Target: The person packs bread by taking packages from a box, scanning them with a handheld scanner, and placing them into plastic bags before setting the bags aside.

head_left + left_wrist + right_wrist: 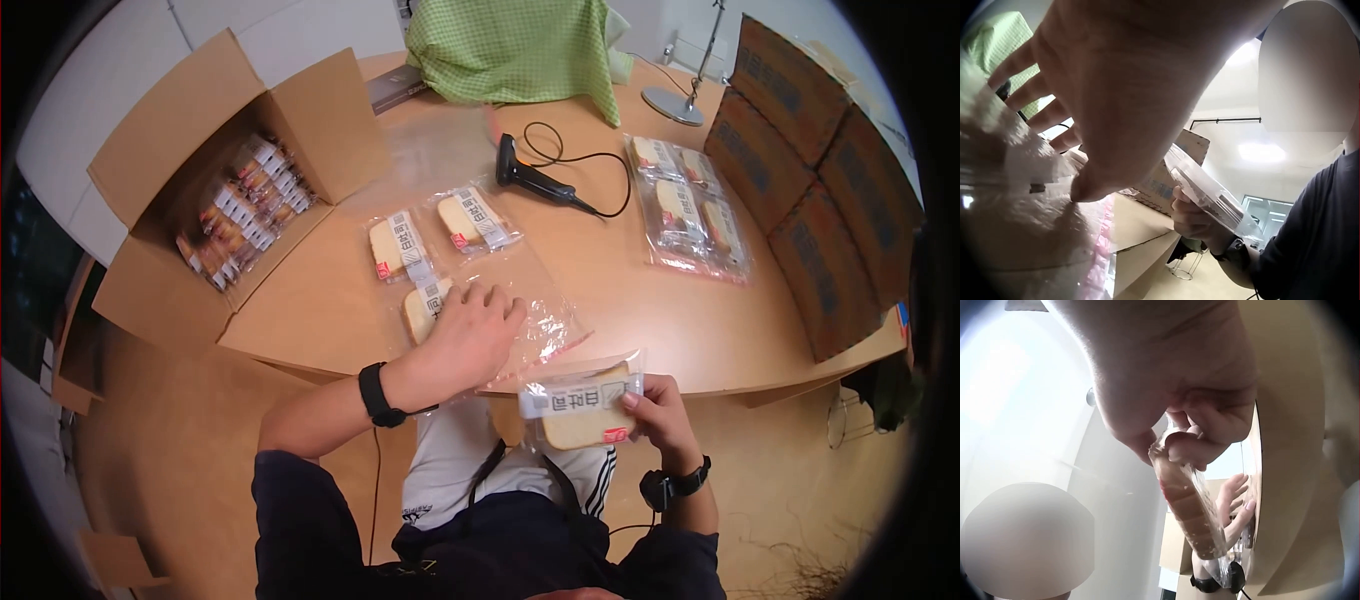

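One bread pack (pixel 583 426), clear-wrapped, pale, brown-crusted

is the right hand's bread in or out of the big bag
Out; the right hand holds the wrapped bread beyond the big bag's pink edge.

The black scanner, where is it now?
In the head view, the black scanner lies on the table, upper middle, below the green cloth and right of a bread pack.

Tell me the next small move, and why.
Probably bring the square, clear-wrapped bread in the right hand toward the large clear plastic bag: its near-right part shows no bread, while three similar packs occupy the rest.
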`<state>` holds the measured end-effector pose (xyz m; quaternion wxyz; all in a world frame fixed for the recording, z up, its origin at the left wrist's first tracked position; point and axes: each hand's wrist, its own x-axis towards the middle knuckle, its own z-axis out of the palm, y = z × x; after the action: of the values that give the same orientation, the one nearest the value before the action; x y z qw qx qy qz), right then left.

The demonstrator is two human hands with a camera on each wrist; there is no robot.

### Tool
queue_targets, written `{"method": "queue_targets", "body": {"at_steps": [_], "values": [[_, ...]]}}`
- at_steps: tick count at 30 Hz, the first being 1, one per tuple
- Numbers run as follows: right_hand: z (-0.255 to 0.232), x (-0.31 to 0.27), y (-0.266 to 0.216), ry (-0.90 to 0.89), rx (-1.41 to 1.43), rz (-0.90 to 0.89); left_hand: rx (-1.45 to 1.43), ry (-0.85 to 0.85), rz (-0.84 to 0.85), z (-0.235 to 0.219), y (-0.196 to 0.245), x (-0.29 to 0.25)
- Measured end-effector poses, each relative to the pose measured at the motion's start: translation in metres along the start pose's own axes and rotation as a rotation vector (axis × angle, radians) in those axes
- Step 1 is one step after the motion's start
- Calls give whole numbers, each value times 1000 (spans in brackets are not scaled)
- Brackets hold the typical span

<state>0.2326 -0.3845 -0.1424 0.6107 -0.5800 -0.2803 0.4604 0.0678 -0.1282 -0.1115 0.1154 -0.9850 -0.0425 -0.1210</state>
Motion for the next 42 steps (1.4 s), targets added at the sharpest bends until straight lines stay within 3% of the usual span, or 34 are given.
{"method": "queue_targets", "body": {"at_steps": [5, 7, 12, 16, 22, 25, 28, 29, 30, 33, 38, 41, 42], "values": [[11, 4, -1, -85, 69, 58, -69, -32, -103, -3, 3, 10], [16, 5, 0, -88, 105, 87, -36, 92, -65, -4, -2, 13], [25, 8, 12, -100, 358, 150, -89, 157, -112, -3, -10, 20], [21, 11, 17, -121, 391, 97, -132, 237, -101, -6, -7, 20], [41, 21, 4, -39, 356, 134, -111, 202, -104, -7, -1, 21], [43, 32, -2, -189, 394, 99, -131, 212, -87, -7, 0, 20], [56, 42, -9, -150, 378, 96, -116, 212, -100, -7, 3, 21], [50, 50, -4, -263, 374, 81, -110, 216, -95, -9, 3, 21], [52, 52, -8, -263, 375, 71, -110, 225, -90, -13, 4, 21], [66, 58, -16, -229, 486, 75, -92, 239, -85, -15, 4, 19], [65, 70, -4, -423, 716, 89, -72, 193, -59, -15, 7, 13], [53, 61, -18, -462, 488, 96, -150, 206, -35, -23, 9, 6], [48, 56, -21, -464, 487, 98, -198, 118, -60, -26, 6, 0]]}}
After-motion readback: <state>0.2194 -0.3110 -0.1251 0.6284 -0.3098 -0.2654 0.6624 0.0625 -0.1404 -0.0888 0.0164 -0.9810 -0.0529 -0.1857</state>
